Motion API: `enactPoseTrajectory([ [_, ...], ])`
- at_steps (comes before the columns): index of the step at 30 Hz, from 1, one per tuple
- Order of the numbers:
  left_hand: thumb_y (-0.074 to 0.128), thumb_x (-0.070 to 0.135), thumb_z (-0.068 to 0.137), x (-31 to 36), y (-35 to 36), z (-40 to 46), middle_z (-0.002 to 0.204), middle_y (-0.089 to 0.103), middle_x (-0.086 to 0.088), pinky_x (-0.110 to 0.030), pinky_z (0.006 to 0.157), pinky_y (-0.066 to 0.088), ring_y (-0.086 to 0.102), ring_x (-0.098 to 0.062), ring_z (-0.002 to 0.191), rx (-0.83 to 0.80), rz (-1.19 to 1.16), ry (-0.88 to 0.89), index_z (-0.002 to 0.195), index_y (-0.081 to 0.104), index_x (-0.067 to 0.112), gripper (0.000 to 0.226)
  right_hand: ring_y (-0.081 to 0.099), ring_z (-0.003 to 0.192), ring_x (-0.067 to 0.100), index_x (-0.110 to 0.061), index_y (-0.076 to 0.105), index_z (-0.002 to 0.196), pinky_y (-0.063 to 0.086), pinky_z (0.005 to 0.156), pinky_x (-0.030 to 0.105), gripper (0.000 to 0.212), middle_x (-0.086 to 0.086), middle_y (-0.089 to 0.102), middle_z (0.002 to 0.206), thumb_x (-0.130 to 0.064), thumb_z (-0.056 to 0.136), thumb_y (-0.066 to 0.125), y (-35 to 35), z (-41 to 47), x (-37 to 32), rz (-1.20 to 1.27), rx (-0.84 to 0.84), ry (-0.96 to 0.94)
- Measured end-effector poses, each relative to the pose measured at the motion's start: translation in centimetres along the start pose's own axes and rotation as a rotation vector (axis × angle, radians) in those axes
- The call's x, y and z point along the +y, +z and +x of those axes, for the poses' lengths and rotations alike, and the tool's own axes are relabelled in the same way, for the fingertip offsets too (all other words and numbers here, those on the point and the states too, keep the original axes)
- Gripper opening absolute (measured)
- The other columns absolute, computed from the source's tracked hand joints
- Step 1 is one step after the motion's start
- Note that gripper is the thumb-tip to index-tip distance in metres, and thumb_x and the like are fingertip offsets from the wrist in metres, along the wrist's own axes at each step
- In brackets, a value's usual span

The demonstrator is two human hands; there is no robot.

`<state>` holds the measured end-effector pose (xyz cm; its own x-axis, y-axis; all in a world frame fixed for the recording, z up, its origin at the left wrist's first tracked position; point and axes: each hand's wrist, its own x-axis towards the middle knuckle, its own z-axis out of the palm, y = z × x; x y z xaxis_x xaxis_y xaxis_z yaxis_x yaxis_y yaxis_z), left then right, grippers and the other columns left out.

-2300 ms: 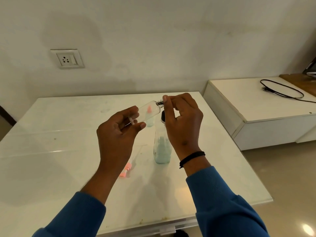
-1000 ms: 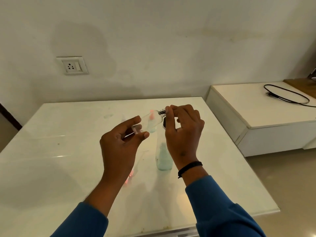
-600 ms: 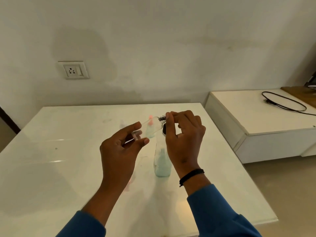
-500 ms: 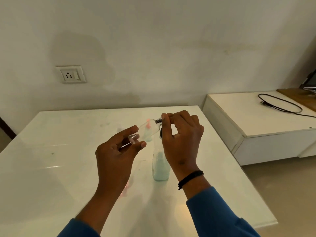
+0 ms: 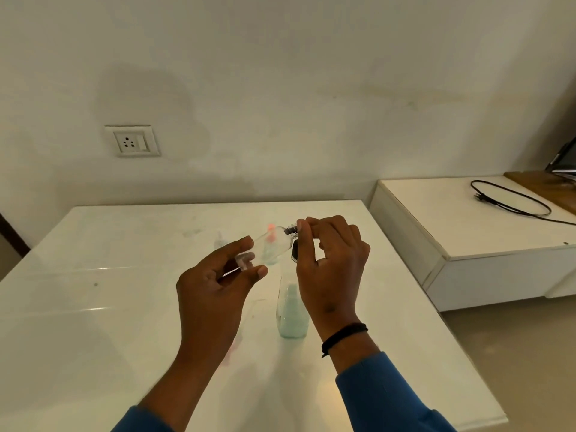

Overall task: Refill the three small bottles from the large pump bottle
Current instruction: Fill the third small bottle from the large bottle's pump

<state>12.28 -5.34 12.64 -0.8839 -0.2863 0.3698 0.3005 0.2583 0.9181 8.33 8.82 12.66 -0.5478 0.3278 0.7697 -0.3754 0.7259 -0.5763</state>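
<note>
Head view shows little change: left hand [image 5: 215,294] still holds the tilted small bottle [image 5: 268,249] above the table [image 5: 93,307], right hand [image 5: 330,263] still pinching its neck, probably uncapping before filling.

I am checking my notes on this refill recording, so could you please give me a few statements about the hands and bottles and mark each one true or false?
1. The left hand holds a small clear bottle tilted above the table. True.
2. The right hand rests flat on the table. False: it is raised, its fingertips pinching at the small bottle's dark neck.
3. The large bottle lies on its side. False: it stands upright, holding pale blue-green liquid.
4. A black cable lies on the white cabinet at right. True.
5. The right wrist wears a black band. True.
</note>
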Motion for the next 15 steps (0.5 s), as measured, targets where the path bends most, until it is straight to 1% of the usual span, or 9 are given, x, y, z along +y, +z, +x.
enactPoseTrajectory([
  [3, 0.081, 0.012, 0.078, -0.1, -0.1, 0.0, 0.104, 0.076, 0.003, -0.003, 0.079, 0.05, 0.071, -0.002, 0.095, 0.011, -0.001, -0.014, 0.117, 0.074, 0.015, 0.04, 0.052, 0.076, 0.012, -0.018, 0.072, 0.082, 0.035, 0.069, 0.03, 0.031, -0.009, 0.067, 0.084, -0.036, 0.1, 0.055, 0.2, 0.0, -0.3, -0.003, -0.007, 0.008],
  [5, 0.081, 0.012, 0.078, 0.0, -0.1, 0.0, 0.105, 0.076, 0.002, -0.004, 0.08, 0.05, 0.074, -0.009, 0.093, 0.014, -0.01, -0.016, 0.117, 0.074, 0.015, 0.04, 0.051, 0.076, 0.012, -0.019, 0.072, 0.082, 0.031, 0.07, 0.029, 0.029, -0.01, 0.066, 0.083, -0.035, 0.1, 0.056, 0.1, 0.4, -0.5, -0.029, -0.009, 0.007],
  [7, 0.081, 0.012, 0.078, 0.1, 0.0, 0.0, 0.106, 0.077, 0.001, -0.005, 0.08, 0.051, 0.074, -0.013, 0.094, 0.01, -0.012, -0.012, 0.118, 0.074, 0.014, 0.04, 0.05, 0.075, 0.012, -0.019, 0.071, 0.081, 0.031, 0.07, 0.029, 0.027, -0.01, 0.065, 0.082, -0.034, 0.099, 0.058, 0.1, 0.6, -0.5, -0.039, -0.002, 0.003],
  [9, 0.081, 0.011, 0.078, 0.1, 0.1, 0.0, 0.106, 0.076, 0.0, -0.005, 0.078, 0.051, 0.074, -0.013, 0.095, 0.011, -0.013, -0.013, 0.117, 0.074, 0.014, 0.04, 0.051, 0.075, 0.012, -0.018, 0.071, 0.082, 0.033, 0.07, 0.03, 0.025, -0.009, 0.065, 0.083, -0.032, 0.099, 0.059, 0.2, 0.3, -0.4, -0.035, 0.004, -0.002],
  [11, 0.082, 0.011, 0.078, -0.1, 0.0, 0.0, 0.106, 0.077, 0.001, -0.008, 0.082, 0.054, 0.074, -0.013, 0.095, 0.012, -0.011, -0.019, 0.117, 0.075, 0.015, 0.04, 0.052, 0.075, 0.013, -0.017, 0.072, 0.084, 0.035, 0.069, 0.031, 0.024, -0.008, 0.066, 0.084, -0.031, 0.1, 0.059, 0.4, -0.2, -0.2, -0.031, 0.013, -0.006],
  [13, 0.082, 0.012, 0.078, -0.2, -0.1, 0.0, 0.106, 0.077, 0.003, -0.011, 0.085, 0.054, 0.074, -0.013, 0.096, 0.011, -0.003, -0.018, 0.117, 0.074, 0.016, 0.04, 0.052, 0.075, 0.013, -0.017, 0.072, 0.086, 0.035, 0.068, 0.031, 0.023, -0.008, 0.067, 0.085, -0.03, 0.1, 0.06, 0.5, -0.5, -0.1, -0.032, 0.02, -0.01],
  [15, 0.082, 0.012, 0.078, -0.2, -0.1, 0.0, 0.106, 0.077, 0.002, -0.01, 0.085, 0.054, 0.074, -0.013, 0.096, 0.016, -0.001, -0.012, 0.117, 0.074, 0.015, 0.04, 0.051, 0.075, 0.013, -0.017, 0.072, 0.084, 0.033, 0.069, 0.031, 0.022, -0.008, 0.067, 0.085, -0.029, 0.099, 0.062, 0.5, -0.2, -0.3, -0.035, 0.022, -0.014],
])
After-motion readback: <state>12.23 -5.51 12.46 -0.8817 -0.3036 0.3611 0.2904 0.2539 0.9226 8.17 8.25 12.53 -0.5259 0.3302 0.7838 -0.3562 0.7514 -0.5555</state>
